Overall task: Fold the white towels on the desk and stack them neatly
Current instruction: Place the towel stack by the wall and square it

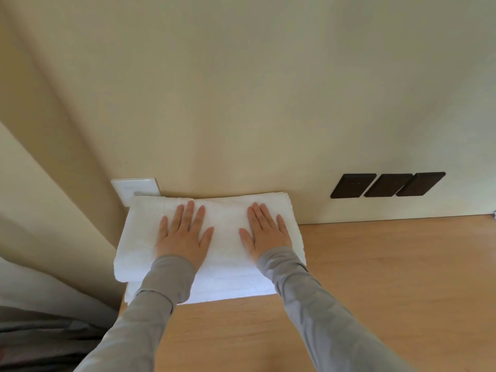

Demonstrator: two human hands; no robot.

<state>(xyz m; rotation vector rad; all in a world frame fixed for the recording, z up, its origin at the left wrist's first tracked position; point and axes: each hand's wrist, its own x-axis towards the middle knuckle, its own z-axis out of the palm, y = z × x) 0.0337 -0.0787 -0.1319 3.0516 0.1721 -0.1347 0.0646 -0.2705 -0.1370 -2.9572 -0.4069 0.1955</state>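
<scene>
On the wooden worktop (375, 277), at its far left corner, folded white towels (222, 285) lie stacked. The left hand (182, 232) and right hand (268, 232) press flat on top, fingers straight. Beyond, to the right, are three dark wall plates (386, 185).

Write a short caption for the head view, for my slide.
Left hand and right hand press flat on folded white towels stacked on the wooden desk.

Domestic or hotel-type room: wooden desk (397, 277) against a cream wall (241, 89), curtain (48, 189) at the left, three dark wall plates (386, 185)
</scene>
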